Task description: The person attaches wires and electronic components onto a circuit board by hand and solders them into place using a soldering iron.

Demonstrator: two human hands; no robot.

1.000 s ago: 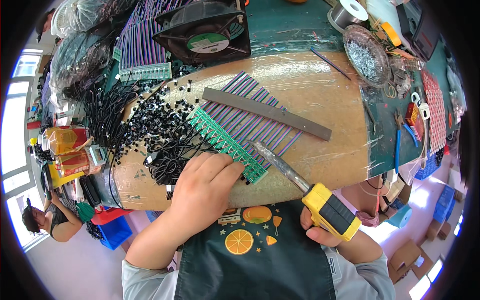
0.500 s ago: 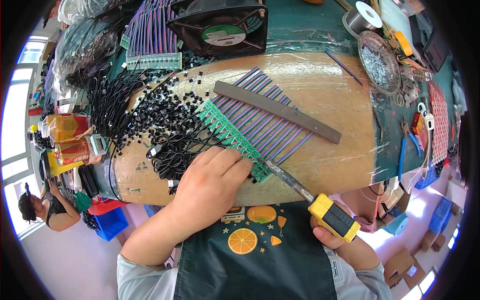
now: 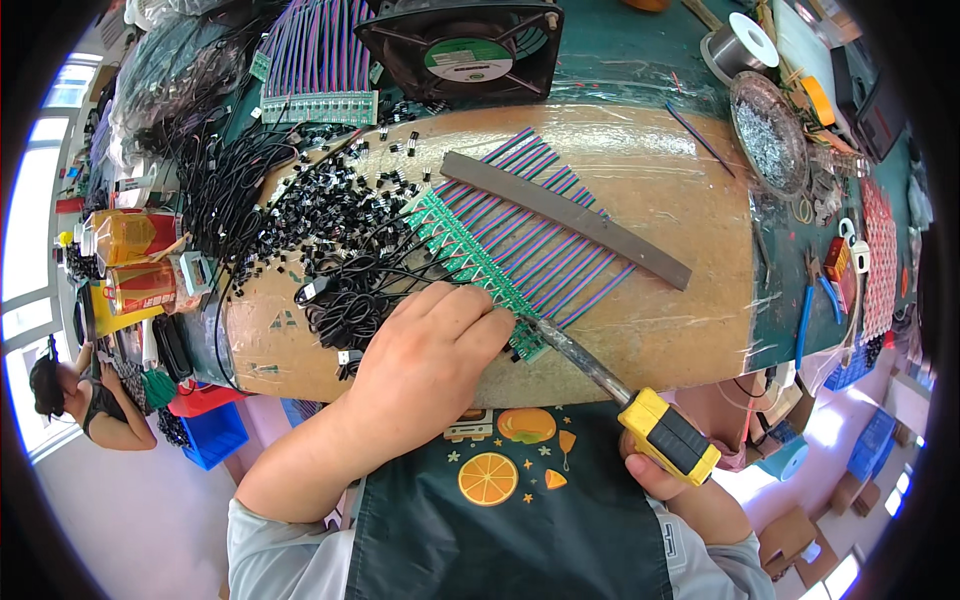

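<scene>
My left hand [image 3: 432,345] is closed, its fingertips at the lower part of a green circuit board strip [image 3: 465,262]. What they pinch is hidden beneath them. My right hand [image 3: 655,468] grips the yellow handle of a soldering iron [image 3: 664,437]. The iron's tip touches or nearly touches the strip beside my left fingertips. Striped ribbon wires [image 3: 545,258] run from the strip to the upper right. A flat dark bar [image 3: 570,218] lies across them. Black cables [image 3: 355,305] with plugs are heaped left of my left hand, some leading to the strip.
Loose small black connectors [image 3: 325,205] are piled left of the strip. A fan [image 3: 465,58] stands behind. At the right are a solder spool [image 3: 742,45], a dish of metal bits [image 3: 768,135] and blue-handled pliers [image 3: 806,318]. Another person [image 3: 95,400] sits at far left.
The whole view has shifted slightly. My left hand stays at the strip, and the soldering iron's tip remains beside its fingertips.
</scene>
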